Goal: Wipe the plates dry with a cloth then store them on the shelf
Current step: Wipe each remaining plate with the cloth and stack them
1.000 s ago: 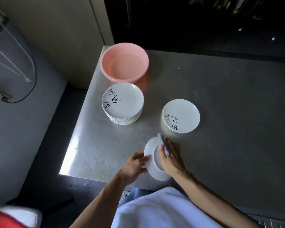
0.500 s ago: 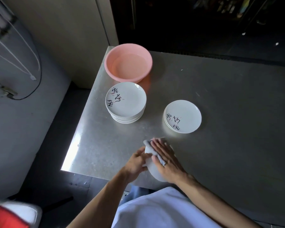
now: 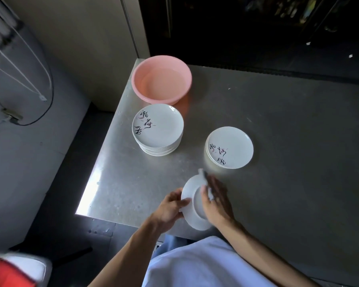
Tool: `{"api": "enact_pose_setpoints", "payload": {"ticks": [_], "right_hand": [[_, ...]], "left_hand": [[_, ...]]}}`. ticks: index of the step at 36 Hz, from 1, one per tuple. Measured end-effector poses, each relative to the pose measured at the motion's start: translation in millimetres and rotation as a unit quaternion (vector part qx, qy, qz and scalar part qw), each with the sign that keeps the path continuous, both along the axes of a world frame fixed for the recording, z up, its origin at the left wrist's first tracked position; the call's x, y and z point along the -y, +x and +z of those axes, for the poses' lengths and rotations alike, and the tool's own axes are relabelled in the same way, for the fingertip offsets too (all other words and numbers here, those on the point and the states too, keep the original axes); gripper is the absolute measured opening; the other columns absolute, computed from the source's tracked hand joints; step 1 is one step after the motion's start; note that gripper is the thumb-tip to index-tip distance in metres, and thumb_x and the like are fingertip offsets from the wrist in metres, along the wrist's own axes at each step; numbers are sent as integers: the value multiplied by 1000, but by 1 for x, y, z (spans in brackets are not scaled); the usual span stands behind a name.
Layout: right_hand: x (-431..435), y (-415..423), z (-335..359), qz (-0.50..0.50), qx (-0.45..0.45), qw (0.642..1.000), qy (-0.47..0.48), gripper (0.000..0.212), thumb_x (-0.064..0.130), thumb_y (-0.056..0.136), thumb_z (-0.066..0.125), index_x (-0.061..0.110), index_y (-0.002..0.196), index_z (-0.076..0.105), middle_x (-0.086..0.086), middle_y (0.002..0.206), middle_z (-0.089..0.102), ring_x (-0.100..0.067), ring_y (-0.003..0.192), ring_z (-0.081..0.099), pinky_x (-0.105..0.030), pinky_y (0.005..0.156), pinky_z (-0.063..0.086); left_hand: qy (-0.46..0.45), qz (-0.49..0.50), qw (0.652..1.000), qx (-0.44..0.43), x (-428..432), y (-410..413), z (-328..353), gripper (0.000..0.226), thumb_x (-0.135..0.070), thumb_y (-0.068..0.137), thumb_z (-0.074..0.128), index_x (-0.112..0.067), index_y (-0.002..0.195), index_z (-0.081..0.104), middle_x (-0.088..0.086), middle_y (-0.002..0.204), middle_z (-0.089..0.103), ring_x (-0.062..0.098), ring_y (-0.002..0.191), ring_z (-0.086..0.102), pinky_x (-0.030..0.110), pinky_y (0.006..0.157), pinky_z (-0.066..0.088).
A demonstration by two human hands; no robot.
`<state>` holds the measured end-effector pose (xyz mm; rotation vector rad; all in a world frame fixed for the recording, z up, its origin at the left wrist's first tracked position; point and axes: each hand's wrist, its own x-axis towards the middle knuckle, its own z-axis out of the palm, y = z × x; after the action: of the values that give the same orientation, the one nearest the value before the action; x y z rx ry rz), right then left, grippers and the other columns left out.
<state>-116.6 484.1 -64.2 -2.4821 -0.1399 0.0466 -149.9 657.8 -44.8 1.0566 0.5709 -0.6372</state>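
Left fingers [image 3: 179, 200] are curling round the rim of one tilted white plate [image 3: 192, 220], held above the bench's [image 3: 298, 141] six o'clock edge. Right fingers [image 3: 215, 188], stretched flat and blurred, are pressing one cloth [image 3: 202, 175] against its underside: drying is under way. The next move is probably laying it on the short pile [image 3: 229, 148], two or so, at one o'clock. A taller stack [image 3: 158, 129], roughly eight, is sitting at eleven, with one pink basin [image 3: 162, 79] beyond.
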Motion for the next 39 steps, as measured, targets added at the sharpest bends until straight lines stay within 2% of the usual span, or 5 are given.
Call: {"api": "enact_pose_setpoints", "payload": {"ticks": [11,16,22,29,39], "right_hand": [[-5,-10,5,244,47,967,48,53,39,108,33,17,156,31,-5,161,34,-20,152,23,-37,124,18],[3,7,-16,-13,-75,996,-44,59,46,104,17,24,156,32,-6,145,52,-26,135,46,-43,118,26],[-1,-13,-3,279,49,959,15,53,35,107,36,11,154,36,-7,162,30,-24,152,22,-40,124,19],[-5,5,-11,-75,-138,988,-11,79,63,97,4,18,157,29,-10,153,44,-29,140,38,-47,119,26],[-5,-8,-1,217,31,976,-1,56,40,108,31,7,153,37,-9,162,31,-25,152,24,-42,122,23]], "left_hand": [[46,-20,999,11,-5,5,3,31,-9,95,64,-15,125,70,9,116,76,23,102,73,35,80,59],[47,-19,999,-7,-7,4,1,48,-25,81,71,-18,129,69,7,114,75,21,100,70,38,83,59],[59,-37,998,2,-5,3,-3,40,-18,78,72,-12,118,71,14,113,76,26,101,71,47,89,58],[-32,52,998,-16,-4,-1,-5,43,-9,77,72,-14,118,59,13,110,68,26,98,67,42,80,58],[54,-39,997,26,-13,6,5,35,-26,85,70,-16,117,71,11,113,75,24,101,70,44,90,58]]}}
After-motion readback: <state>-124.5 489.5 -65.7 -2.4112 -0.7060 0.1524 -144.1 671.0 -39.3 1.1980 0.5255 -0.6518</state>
